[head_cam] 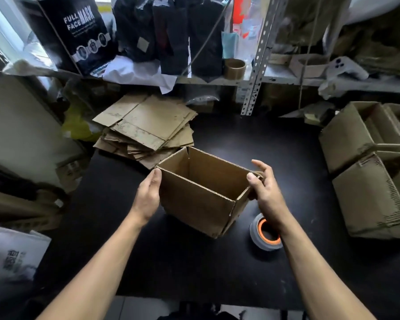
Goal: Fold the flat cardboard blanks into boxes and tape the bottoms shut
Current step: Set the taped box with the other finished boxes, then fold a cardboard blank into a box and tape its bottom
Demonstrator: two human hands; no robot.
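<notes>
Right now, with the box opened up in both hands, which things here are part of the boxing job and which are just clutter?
Job:
- open box, held by left hand and right hand
- stack of flat blanks
- tape roll on the black table
- finished boxes at right

Lying about:
- mask package
- empty tape core
- phone
- dark bags

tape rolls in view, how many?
2. One grey roll with an orange core lies on the black table under the right forearm; one brown roll stands on the shelf behind. Clutter may hide more.
</notes>
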